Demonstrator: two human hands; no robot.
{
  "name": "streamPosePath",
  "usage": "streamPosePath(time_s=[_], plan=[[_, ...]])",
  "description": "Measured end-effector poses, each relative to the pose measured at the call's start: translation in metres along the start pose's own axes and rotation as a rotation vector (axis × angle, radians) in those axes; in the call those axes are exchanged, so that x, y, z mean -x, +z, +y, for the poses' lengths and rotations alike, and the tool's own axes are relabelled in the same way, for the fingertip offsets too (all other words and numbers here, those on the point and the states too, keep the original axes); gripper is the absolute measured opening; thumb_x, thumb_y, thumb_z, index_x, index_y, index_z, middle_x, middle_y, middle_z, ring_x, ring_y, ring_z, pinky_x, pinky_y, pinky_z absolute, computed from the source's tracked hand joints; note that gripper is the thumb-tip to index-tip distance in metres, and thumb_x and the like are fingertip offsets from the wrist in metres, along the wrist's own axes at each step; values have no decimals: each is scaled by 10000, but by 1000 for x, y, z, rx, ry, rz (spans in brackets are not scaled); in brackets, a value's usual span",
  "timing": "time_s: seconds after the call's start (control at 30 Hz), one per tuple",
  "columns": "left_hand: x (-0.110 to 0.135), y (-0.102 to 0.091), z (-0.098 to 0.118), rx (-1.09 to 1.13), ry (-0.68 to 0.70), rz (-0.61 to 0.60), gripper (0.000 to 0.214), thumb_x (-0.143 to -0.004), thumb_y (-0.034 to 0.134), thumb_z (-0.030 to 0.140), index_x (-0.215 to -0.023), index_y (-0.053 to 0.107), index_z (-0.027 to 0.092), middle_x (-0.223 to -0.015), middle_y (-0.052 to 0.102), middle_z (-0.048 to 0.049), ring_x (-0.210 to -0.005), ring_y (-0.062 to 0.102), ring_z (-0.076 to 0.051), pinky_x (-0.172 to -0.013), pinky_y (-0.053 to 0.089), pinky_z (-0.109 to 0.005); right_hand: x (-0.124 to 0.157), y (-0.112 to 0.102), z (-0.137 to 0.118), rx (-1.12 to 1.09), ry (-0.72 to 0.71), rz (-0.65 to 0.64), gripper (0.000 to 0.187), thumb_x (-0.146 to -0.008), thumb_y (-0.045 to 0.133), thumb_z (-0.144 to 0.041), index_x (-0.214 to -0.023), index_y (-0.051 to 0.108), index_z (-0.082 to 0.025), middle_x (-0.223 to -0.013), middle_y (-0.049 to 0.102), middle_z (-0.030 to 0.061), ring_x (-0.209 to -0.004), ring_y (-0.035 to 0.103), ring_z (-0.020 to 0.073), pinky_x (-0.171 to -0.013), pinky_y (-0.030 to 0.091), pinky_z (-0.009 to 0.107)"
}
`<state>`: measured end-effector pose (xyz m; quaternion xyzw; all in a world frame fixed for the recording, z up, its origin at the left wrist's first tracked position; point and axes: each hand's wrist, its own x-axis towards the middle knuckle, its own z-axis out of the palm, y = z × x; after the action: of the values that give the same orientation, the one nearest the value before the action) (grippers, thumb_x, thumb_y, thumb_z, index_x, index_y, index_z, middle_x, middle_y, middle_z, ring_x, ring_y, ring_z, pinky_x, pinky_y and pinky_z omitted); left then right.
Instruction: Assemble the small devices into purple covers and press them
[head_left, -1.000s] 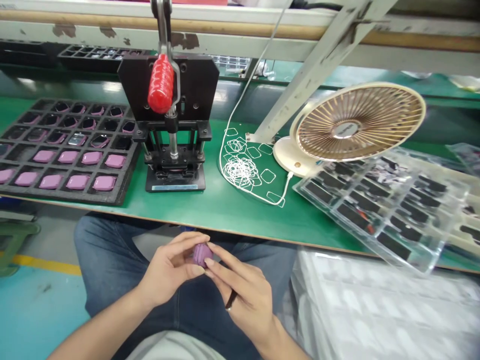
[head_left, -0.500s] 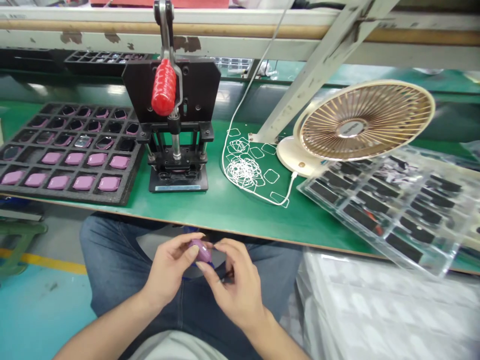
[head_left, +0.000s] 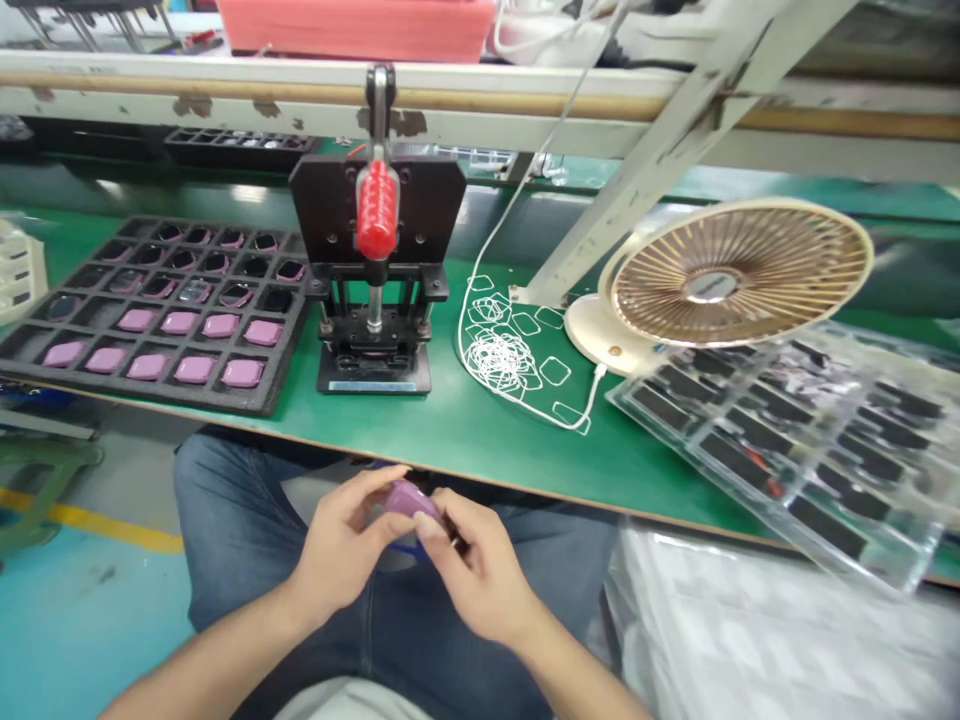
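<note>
head view: both hands meet over the lap, just below the near edge of the green table (head_left: pixel 450 430). the left hand (head_left: pixel 341 550) curls its fingers over a small purple piece (head_left: pixel 405 497), thumb and fingertips pinching it from the left side. the right hand (head_left: pixel 480 570) closes in from the right, its thumb and first finger pressed against the same purple piece, the other fingers folded under. a bit of blue shows just beneath the piece, between the two hands; what it is cannot be told.

beyond the fingers, straight ahead on the table, stands a black hand press (head_left: pixel 375 270) with a red handle (head_left: pixel 375 210) upright. left of the fingers and further off lies a black tray (head_left: pixel 277 380) with rows of purple pieces in its near pockets and darker parts in the far ones. ahead and to the right of the fingers sits a tangle of white rings (head_left: pixel 502 355), a white cable looping around it. further right leans a beige fan (head_left: pixel 739 275), and near it a clear tray (head_left: pixel 787 440) with dark parts, tilted over the table's edge.
</note>
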<state>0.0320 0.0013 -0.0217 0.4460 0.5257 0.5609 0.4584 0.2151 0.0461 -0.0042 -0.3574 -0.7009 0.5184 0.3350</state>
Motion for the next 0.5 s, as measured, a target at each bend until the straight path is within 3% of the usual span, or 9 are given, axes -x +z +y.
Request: streamPosePath(time_s=[0.07,0.13,0.2,0.23,0.3,0.37,0.4,0.43,0.5], plan=[[-3,-13,5,-265,322,-67,560,-878,873,199,-1398,731,351,-1342,748,-98,-1142,753,-264,-1013,625,-384,-6,-1,-4,-282,213,-98,493,-1097,555,-591,-792,488,-209,-647,378,-54,-568,304,109,-539,253,249],[-9,-29,9,-466,625,-159,679,-912,787,72,-1506,635,365,-1359,742,-101,-1199,738,-263,-1036,618,-383,-14,-3,-8,-471,369,-210,556,-1049,587,-700,-794,469,-220,-589,306,-86,-520,220,94,-496,197,236],[-21,-43,12,-579,788,-200,715,-952,667,-8,-1573,562,332,-1286,777,-101,-1185,745,-248,-1023,619,-375,-27,-9,-16,-444,404,-293,595,-1031,570,-753,-781,513,-217,-549,298,-92,-476,210,91,-461,195,234],[-30,-47,13,-611,819,-183,690,-967,623,-18,-1570,568,312,-1255,790,-101,-1163,751,-243,-1012,619,-377,-37,-14,-23,-334,354,-268,605,-1041,555,-749,-773,565,-207,-541,346,-75,-462,263,98,-454,237,237],[-53,-52,16,-652,808,-114,545,-1001,573,13,-1464,674,282,-1209,804,-102,-1111,760,-239,-986,617,-398,-63,-30,-43,-4,94,-49,573,-1085,540,-670,-810,694,-191,-605,540,-11,-527,489,141,-516,396,255],[-79,-49,20,-680,752,-45,368,-1029,579,96,-1301,769,254,-1180,811,-109,-1111,754,-258,-1019,598,-456,-97,-50,-71,322,-298,299,393,-1111,584,-524,-988,785,-208,-882,743,53,-773,689,198,-685,522,286],[-91,-46,22,-696,724,-23,298,-1034,598,141,-1236,791,244,-1181,812,-114,-1140,744,-275,-1058,578,-495,-115,-59,-85,450,-485,425,290,-1106,618,-459,-1126,788,-224,-1076,775,73,-899,726,217,-757,547,300],[-102,-43,24,-714,706,-9,247,-1030,622,178,-1189,802,235,-1182,813,-117,-1176,733,-294,-1095,554,-529,-133,-66,-99,566,-650,481,265,-1095,648,-411,-1265,757,-239,-1254,754,86,-997,737,230,-792,558,307],[-118,-35,27,-767,689,4,197,-1013,655,200,-1130,812,221,-1156,821,-118,-1226,714,-328,-1126,527,-565,-166,-74,-121,775,-898,433,385,-1083,671,-355,-1454,651,-253,-1461,667,92,-1103,740,239,-748,558,288]])
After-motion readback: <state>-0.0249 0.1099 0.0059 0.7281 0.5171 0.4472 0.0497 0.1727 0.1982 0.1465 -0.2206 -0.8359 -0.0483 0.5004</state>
